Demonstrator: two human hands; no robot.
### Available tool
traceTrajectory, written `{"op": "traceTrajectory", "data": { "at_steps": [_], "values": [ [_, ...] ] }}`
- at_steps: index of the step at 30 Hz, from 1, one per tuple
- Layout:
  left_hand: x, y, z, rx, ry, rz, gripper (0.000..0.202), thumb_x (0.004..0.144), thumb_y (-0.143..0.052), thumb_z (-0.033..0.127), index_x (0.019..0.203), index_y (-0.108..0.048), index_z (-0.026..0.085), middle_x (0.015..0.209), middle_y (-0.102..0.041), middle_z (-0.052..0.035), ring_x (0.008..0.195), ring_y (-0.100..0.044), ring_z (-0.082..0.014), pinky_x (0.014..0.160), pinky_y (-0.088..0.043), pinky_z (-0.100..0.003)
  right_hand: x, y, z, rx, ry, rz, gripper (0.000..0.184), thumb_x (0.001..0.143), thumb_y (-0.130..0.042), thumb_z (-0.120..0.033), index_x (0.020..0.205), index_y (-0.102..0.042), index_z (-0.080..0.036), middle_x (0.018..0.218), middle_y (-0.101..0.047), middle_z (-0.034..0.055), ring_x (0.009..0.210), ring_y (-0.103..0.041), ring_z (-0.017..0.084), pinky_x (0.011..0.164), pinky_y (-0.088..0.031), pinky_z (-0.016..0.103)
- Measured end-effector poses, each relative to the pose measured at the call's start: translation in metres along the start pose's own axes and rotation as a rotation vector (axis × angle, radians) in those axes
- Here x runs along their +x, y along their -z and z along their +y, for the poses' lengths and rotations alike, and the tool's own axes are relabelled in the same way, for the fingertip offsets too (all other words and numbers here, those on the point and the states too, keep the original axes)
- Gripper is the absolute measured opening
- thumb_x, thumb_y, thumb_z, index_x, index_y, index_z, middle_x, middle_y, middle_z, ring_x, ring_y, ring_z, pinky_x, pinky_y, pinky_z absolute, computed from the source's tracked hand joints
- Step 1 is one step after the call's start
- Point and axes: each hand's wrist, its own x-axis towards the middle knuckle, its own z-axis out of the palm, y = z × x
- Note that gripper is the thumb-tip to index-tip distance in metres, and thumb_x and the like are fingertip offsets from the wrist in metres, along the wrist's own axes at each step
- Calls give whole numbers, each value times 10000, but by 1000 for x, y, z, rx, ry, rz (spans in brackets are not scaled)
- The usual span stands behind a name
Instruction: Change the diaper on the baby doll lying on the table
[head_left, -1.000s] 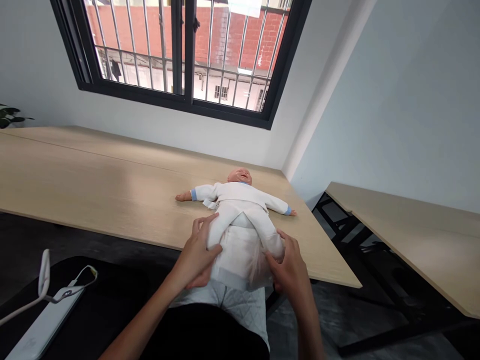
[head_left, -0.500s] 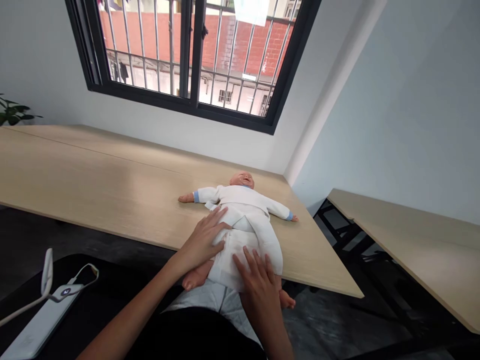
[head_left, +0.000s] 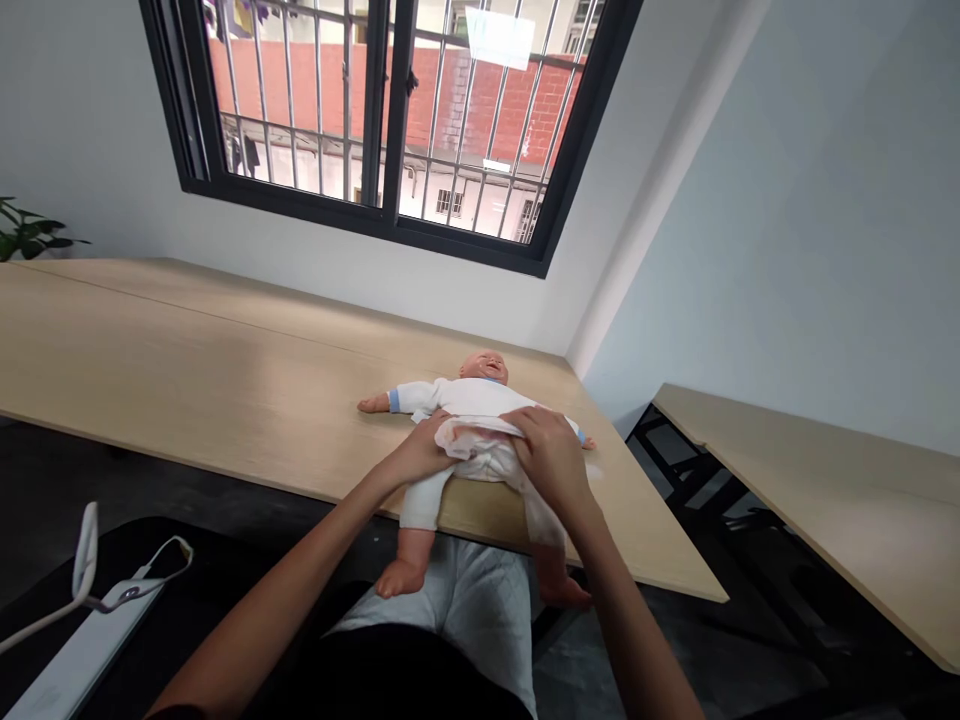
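A baby doll (head_left: 486, 396) in a white outfit with blue cuffs lies on its back on the table, arms spread and bare feet hanging over the front edge. Across its belly, a white diaper (head_left: 480, 432) is bunched up and lifted at its near edge. My left hand (head_left: 421, 452) grips the diaper's left side, fingertips partly hidden by the folds. At the other side, my right hand (head_left: 551, 455) has its fingers closed over the diaper's edge. Thin white material hangs by the doll's right-hand leg in view.
The pale wooden table (head_left: 225, 370) runs along the wall under a barred window (head_left: 390, 130). A second table (head_left: 810, 470) stands at right, across a gap. A white power bank (head_left: 90, 650) with a cable lies on a black surface at lower left. A plant (head_left: 34, 235) shows at far left.
Both hands have moved up from lying spread on the white diaper panel to the doll's belly. The panel is now gathered up between them, exposing the legs and the table edge.
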Motion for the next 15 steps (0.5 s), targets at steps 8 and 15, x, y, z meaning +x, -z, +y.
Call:
{"op": "traceTrajectory", "data": {
  "at_steps": [8, 15],
  "values": [
    [29, -4, -27, -427, 233, 42, 375, 761, -647, 388, 1074, -662, 181, 926, -721, -47, 992, -634, -274, 841, -500, -346, 56, -41, 55, 272, -69, -224, 333, 962, -399, -425, 902, -652, -218, 787, -682, 33, 709, -585, 195, 638, -347, 259],
    [35, -15, -40, -761, 363, 151, 331, 726, -698, 364, 967, -655, 141, 813, -704, -68, 827, -649, -244, 761, -516, -341, 66, -88, 82, 496, -156, -315, 480, 854, -441, -586, 604, -505, -182, 558, -468, -29, 572, -409, 127, 548, -251, 243]
  ]
}}
